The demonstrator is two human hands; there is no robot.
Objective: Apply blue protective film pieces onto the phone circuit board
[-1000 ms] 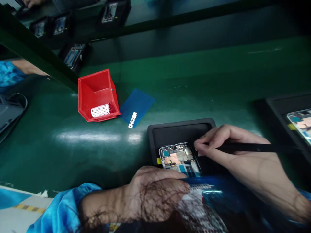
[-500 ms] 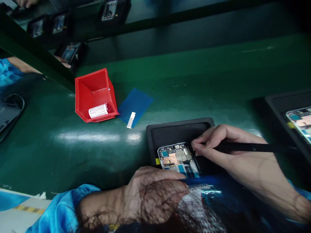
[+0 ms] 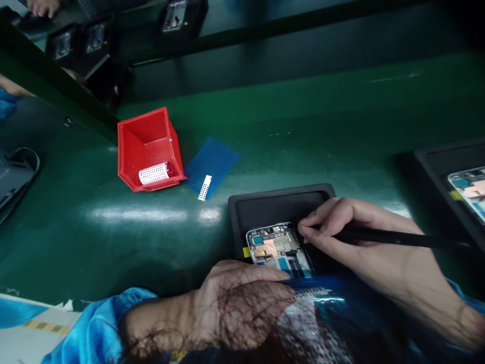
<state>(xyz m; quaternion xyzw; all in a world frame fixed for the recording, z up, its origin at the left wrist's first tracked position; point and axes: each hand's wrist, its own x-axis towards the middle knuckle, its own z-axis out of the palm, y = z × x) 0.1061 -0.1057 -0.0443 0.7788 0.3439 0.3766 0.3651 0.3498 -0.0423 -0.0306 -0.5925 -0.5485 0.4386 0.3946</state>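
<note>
An opened phone [image 3: 275, 247] with bare circuit boards lies in a black tray [image 3: 237, 215]. My left hand [image 3: 242, 301] reaches over the phone's lower end, its fingers closed around a glossy blue sheet [image 3: 333, 298] bearing white dotted label material. Loose dark hair partly veils this hand and sheet. At the phone's upper right corner, my right hand [image 3: 333, 225] pinches thumb and finger together. Tucked in that hand is a slim black tweezers-like tool [image 3: 394, 237], its rear pointing right. Whatever sits between the pinched fingertips is too small to make out.
A red bin [image 3: 142, 131] holds a white dotted roll [image 3: 153, 173]. Beside it a blue sheet [image 3: 215, 156] carries a white dotted strip [image 3: 205, 187]. Another tray [image 3: 435, 162] with a phone stands at right. Beyond the green post [image 3: 56, 83] are more trays and a co-worker's arm [image 3: 15, 86].
The rear of the black tool has dipped slightly while my right fingertips stay at the phone's corner. My left hand keeps its place. The co-worker's arm at far left has shifted.
</note>
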